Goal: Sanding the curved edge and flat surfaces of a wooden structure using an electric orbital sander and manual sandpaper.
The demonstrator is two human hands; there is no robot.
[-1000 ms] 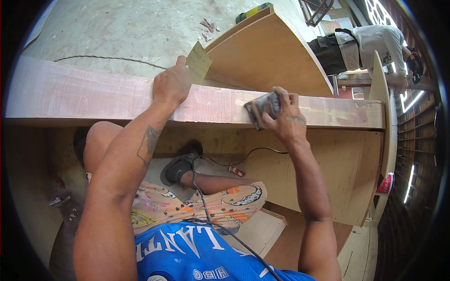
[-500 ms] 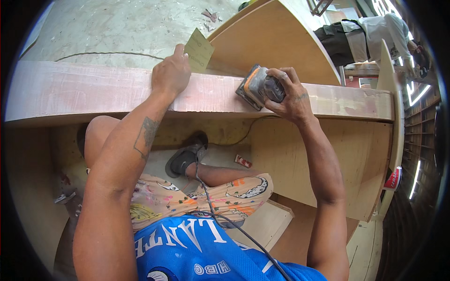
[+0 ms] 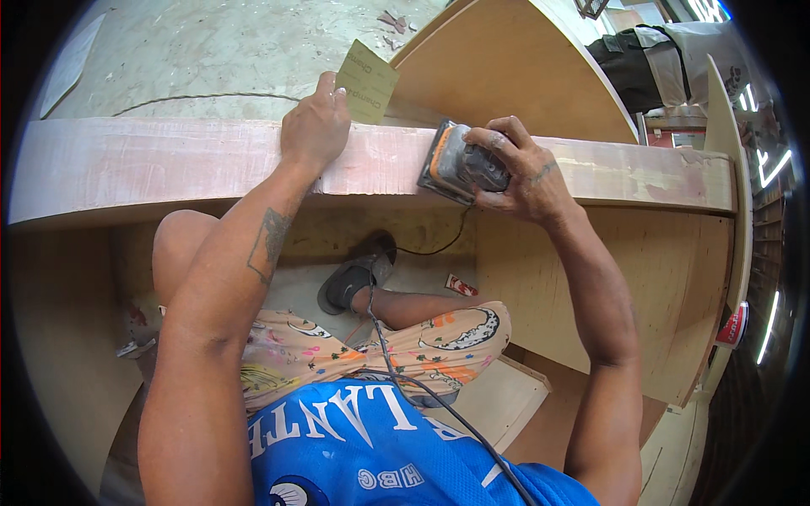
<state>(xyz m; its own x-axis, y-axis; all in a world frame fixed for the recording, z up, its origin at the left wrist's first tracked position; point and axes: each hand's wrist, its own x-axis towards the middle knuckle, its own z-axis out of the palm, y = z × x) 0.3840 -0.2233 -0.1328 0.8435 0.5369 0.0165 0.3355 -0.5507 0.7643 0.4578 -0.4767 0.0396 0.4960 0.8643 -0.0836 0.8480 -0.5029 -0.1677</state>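
My left hand is closed on a sheet of greenish-tan sandpaper, which sticks up past the far edge of a long board. The wrist lies over the pale, pinkish, dusty face of that board. To the right, my right hand wraps round the body of a grey, dust-covered power sander with an orange band. Tilted, the sander rests against or just over the board's face; whether its pad touches is hidden. A dark cord runs across my lap.
Beyond the board stands a curved plywood panel, and a thin cord lies on the pale floor. Plywood panels flank my legs on the right. A red-and-white can sits at the right edge. Another person is at the upper right.
The whole view has shifted slightly, so the scene sits further right. Relative to the board, the sander has moved a little left and turned. Both holds look unchanged.
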